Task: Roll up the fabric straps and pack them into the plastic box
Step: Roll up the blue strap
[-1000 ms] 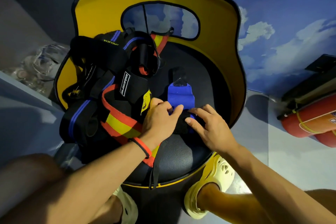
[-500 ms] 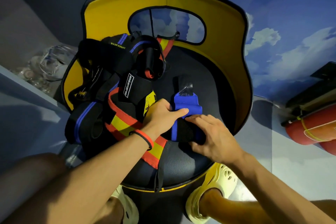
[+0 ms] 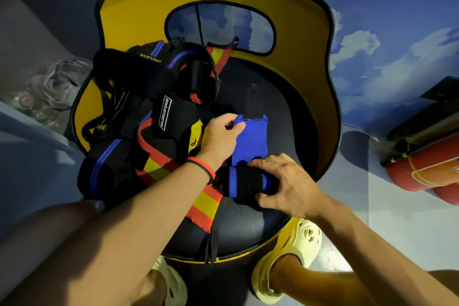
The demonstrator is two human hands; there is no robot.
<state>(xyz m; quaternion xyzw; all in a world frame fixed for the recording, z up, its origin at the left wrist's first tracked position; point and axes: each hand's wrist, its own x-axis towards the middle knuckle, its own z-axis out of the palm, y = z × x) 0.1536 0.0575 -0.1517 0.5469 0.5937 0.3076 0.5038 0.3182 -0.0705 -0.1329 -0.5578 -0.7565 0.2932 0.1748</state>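
Head view: blue strap (image 3: 250,143) lies on the chair seat (image 3: 248,226), near end rolled inside the curled fingers of the right hand (image 3: 290,186), left hand (image 3: 221,136) pinching the flat far end. Rolling well likely needs that end held taut, edges aligned.

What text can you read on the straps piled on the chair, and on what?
"XUEYING": yellow letters on the black fabric strap with blue stripes.
The white label on the black fabric wrap: too blurred to read.
The orange label on the red cylinder: cut off, unreadable.
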